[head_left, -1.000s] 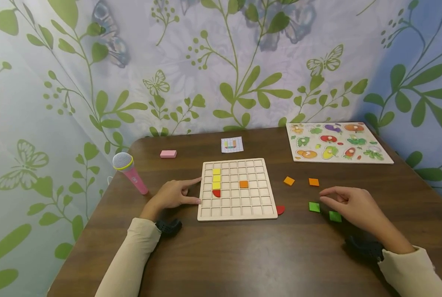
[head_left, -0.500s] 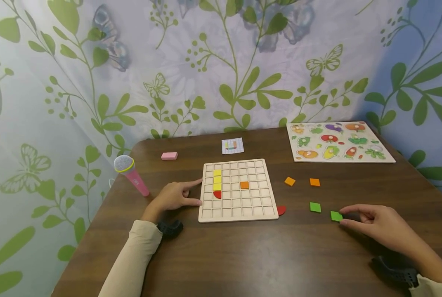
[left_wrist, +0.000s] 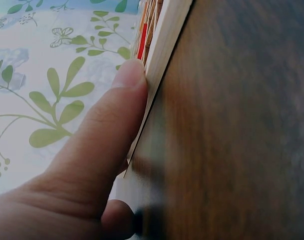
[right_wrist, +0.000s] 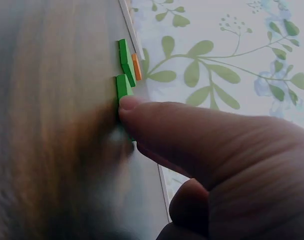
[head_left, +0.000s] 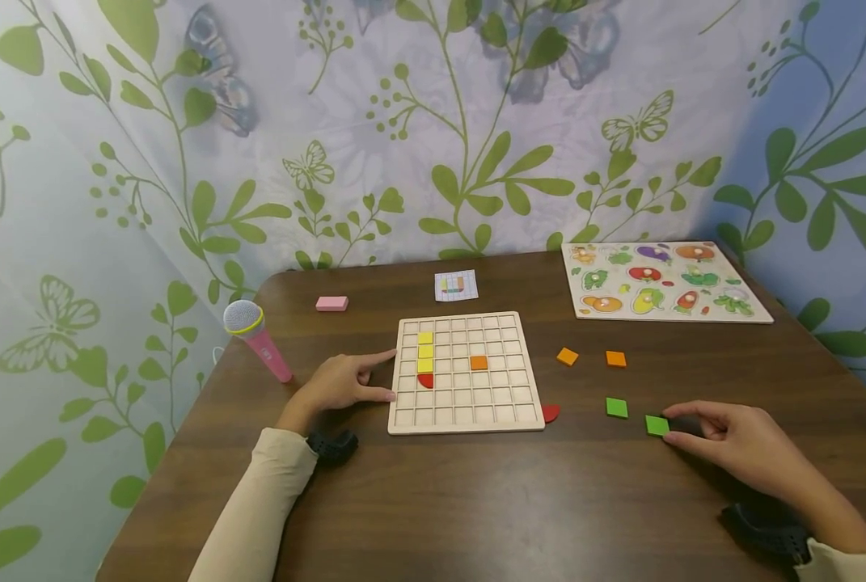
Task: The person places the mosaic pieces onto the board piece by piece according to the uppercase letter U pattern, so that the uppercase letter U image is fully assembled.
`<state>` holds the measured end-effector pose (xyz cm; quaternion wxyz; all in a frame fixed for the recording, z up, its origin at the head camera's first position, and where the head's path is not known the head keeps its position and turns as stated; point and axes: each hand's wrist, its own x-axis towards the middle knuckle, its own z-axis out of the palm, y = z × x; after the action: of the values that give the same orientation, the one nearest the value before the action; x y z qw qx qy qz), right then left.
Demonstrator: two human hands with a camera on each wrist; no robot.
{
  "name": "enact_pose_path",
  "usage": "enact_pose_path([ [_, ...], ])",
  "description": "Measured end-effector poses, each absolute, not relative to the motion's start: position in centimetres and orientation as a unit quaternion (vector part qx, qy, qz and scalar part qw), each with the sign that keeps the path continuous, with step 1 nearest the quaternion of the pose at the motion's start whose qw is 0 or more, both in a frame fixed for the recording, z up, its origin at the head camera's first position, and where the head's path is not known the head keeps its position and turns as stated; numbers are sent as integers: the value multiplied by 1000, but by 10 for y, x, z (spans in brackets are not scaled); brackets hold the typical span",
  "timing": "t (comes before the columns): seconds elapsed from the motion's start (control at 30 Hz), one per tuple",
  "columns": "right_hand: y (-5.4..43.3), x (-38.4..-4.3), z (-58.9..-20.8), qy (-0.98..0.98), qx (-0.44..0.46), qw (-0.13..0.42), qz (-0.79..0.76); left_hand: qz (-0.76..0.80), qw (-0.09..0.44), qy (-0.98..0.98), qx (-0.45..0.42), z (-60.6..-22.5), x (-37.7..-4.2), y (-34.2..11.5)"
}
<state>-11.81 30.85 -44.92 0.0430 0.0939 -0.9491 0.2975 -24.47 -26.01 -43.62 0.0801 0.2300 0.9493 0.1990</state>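
A wooden grid board lies on the table. Set in it are yellow square tiles in a column, a red quarter-round piece below them and an orange square tile. My left hand rests at the board's left edge, index finger and thumb extended against it. With thumb and index finger, my right hand pinches the edges of a green square tile, which lies on the table. Another green square tile is just left of it. In the right wrist view, the thumb overlaps the pinched tile.
Two orange tiles, one nearer the board and one farther right, lie beyond the green ones. A red piece touches the board's lower right corner. Around stand a pattern card, pink block, toy microphone and vegetable puzzle.
My right hand has moved right and toward me, from above the green tiles to the right-hand one, which its fingertips now pinch. My left hand stays at the board.
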Motion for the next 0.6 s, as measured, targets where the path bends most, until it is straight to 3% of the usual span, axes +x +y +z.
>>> enact_pose_path([
  [0.6,306,-117,-454,-952,139,121,242,206,88,950,219,-434,-243,-259],
])
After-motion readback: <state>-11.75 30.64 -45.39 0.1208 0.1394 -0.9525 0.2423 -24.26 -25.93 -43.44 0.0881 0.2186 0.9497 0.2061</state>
